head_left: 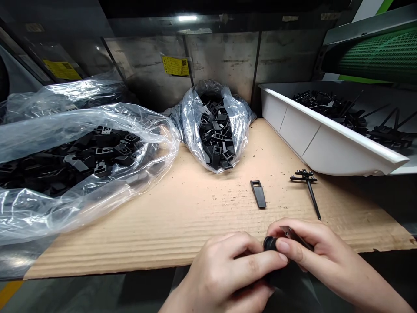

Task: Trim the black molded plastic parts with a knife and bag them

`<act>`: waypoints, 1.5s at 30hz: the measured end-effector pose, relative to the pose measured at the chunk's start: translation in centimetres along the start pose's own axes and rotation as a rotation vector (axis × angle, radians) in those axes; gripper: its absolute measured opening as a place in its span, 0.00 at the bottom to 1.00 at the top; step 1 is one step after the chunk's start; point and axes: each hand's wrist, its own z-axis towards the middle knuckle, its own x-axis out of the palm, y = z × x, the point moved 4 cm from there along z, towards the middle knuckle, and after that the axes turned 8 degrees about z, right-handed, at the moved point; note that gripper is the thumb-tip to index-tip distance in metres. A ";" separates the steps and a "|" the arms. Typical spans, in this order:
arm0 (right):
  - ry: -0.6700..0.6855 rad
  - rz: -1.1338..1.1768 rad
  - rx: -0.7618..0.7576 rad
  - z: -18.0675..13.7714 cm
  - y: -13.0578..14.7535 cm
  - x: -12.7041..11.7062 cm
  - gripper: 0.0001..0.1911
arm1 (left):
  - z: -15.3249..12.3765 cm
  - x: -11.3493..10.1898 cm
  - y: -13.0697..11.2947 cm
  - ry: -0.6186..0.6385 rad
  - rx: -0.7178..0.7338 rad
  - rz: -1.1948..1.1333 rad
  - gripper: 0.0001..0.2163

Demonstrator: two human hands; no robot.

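Observation:
My left hand (228, 269) and my right hand (312, 252) meet at the near edge of a cardboard sheet (182, 217). Both are closed around a small black plastic part (269, 243), pinched between their fingertips. A thin metal blade (293, 234) shows under my right fingers. A flat black plastic clip (258, 193) lies on the cardboard just beyond my hands. To its right lies a black sprue piece (308, 184) with a long stem.
A large clear bag (65, 174) of black parts fills the left. A smaller open bag (216, 126) of black parts stands at the back centre. A white tray (325, 134) with black sprues sits at the right, below a green conveyor (378, 54).

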 end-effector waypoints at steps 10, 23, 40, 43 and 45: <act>-0.002 -0.030 -0.012 0.1 0.0 0.0 0.19 | 0.2 0.0 0.0 -0.018 -0.014 -0.075 0.12; 0.015 -0.073 -0.029 0.1 0.4 0.0 0.18 | 0.1 0.1 0.1 -0.019 -0.047 -0.065 0.12; 0.000 -0.070 -0.044 0.1 0.5 0.0 0.15 | 0.0 -0.4 0.2 -0.057 -0.058 -0.057 0.11; -0.009 -0.090 -0.052 0.1 0.6 0.0 0.15 | 0.1 -0.6 0.1 -0.071 -0.088 -0.074 0.10; -0.012 -0.100 -0.054 0.1 0.6 0.0 0.16 | 0.2 -0.7 0.1 -0.090 -0.107 -0.069 0.10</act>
